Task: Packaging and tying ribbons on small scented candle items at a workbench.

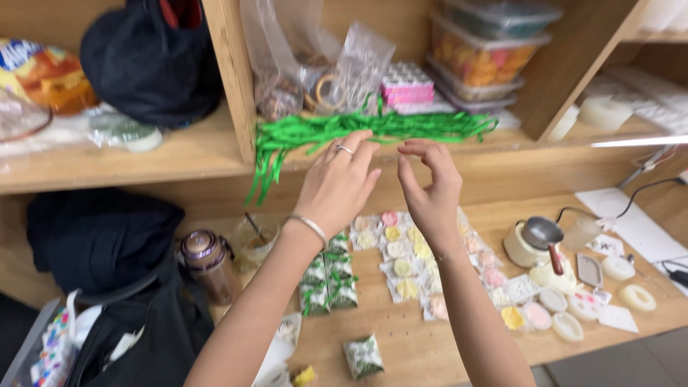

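My forearms cross the worktable [401, 344] over rows of bagged flower-shaped pieces [401, 251]. My left hand [337, 183] and right hand [430, 186], fingertips pinched, touch green ribbon strips [358, 129] on the shelf [179, 154]. Behind, stacked clear tubs [476, 61] hold coloured pieces.

A loose bundle of thin bright-green ribbon strips [358, 129] lies lengthwise along the far wooden shelf, its left ends drooping over the shelf's front edge.
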